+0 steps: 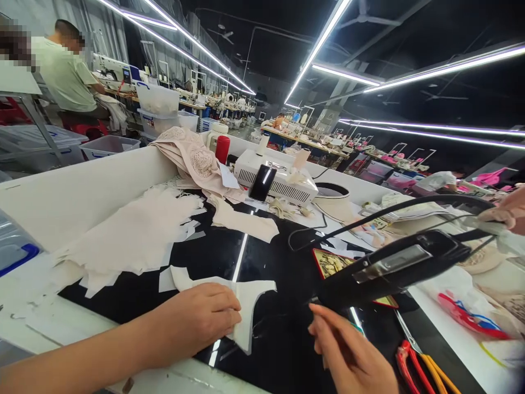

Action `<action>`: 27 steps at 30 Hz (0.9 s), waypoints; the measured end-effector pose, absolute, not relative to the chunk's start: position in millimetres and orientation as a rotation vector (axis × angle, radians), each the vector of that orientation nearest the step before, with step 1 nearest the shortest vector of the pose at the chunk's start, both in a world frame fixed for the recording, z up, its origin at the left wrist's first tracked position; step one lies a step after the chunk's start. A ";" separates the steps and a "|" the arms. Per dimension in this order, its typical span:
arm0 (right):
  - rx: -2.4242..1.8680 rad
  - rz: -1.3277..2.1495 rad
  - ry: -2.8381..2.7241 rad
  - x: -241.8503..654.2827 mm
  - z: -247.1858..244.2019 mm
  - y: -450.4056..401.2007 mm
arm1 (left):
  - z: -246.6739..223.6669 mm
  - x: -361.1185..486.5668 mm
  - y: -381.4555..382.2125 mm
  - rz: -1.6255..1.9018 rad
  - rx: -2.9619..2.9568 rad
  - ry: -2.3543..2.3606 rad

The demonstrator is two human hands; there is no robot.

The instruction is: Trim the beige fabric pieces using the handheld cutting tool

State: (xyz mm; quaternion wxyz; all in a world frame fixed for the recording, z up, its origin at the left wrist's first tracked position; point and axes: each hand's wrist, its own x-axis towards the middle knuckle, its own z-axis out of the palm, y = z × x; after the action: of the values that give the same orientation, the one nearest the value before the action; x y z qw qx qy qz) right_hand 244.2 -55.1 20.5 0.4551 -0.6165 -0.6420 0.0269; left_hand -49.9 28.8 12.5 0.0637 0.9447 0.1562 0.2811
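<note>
Cream cloth piece (251,306) lies near on the glossy black surface (283,350); I take it as the clock's centre. Left hand (205,320) at nine, fingers bent and together on the cloth; thumb hidden, so I can't tell whether it pinches or only presses. Right hand (353,350) between three and four, off the cloth, fingers bunched toward the tips; can't tell if anything fine is between them. My reading: a steadying step, left hand holding the piece in place. Any next move on it calls for the left fingers staying flat-footed and the right keeping under the black case (389,268) at two to three, which looms close. Tray of small pieces (334,265) at two, partly behind the case. Red-handled tool (403,355) past the right hand. Cream stack (135,230) at ten, phone (263,183) at twelve. Seated person (61,79) far off at ten.
</note>
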 end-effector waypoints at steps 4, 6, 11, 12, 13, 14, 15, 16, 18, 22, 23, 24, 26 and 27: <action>-1.512 -0.280 -2.096 236.0 -3.4 -38.0 | 4.6 -39.3 31.9 0.881 2.869 0.495; -1.557 -0.476 -2.144 227.0 -10.5 -32.0 | 0.0 -37.4 32.4 0.886 2.876 0.509; -1.627 -0.778 -2.136 209.4 -8.0 -23.9 | -5.1 -41.0 32.0 0.903 2.855 0.523; -1.634 -0.817 -2.140 207.9 -6.6 -23.1 | -5.3 -41.7 32.0 0.900 2.851 0.523; -1.638 -0.848 -2.147 207.0 -5.7 -22.7 | -5.5 -42.2 32.1 0.897 2.846 0.526; -1.638 -0.872 -2.157 206.7 -5.2 -22.6 | -5.7 -42.4 32.1 0.901 2.842 0.528; -1.634 -0.894 -2.166 206.9 -5.3 -23.0 | -5.9 -42.5 32.2 0.908 2.836 0.530; -1.630 -0.916 -2.172 207.7 -5.9 -23.8 | -6.0 -42.5 32.2 0.915 2.828 0.533; -1.626 -0.968 -2.197 211.6 -8.1 -26.9 | -5.6 -42.7 32.1 0.912 2.810 0.545; -1.610 -1.035 -2.313 230.5 -12.3 -38.3 | -3.4 -44.1 31.7 0.863 2.797 0.560; -1.582 -1.009 -2.367 236.9 -12.5 -42.1 | -2.9 -44.4 31.6 0.865 2.793 0.559; -1.569 -0.973 -2.405 243.4 -12.2 -46.1 | -2.6 -44.5 31.6 0.876 2.789 0.553; -1.562 -0.911 -2.459 254.7 -10.7 -54.0 | -2.3 -44.3 31.5 0.896 2.780 0.543; -1.575 -0.899 -2.462 258.7 -9.7 -57.6 | -2.3 -44.1 31.5 0.896 2.777 0.543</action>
State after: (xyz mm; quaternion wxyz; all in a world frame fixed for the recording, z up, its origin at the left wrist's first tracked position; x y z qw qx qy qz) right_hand 258.7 -57.6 -9.7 0.0418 -0.5147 -0.8044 -0.2936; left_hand -44.1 31.5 -2.3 0.0865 0.9321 0.1823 0.3008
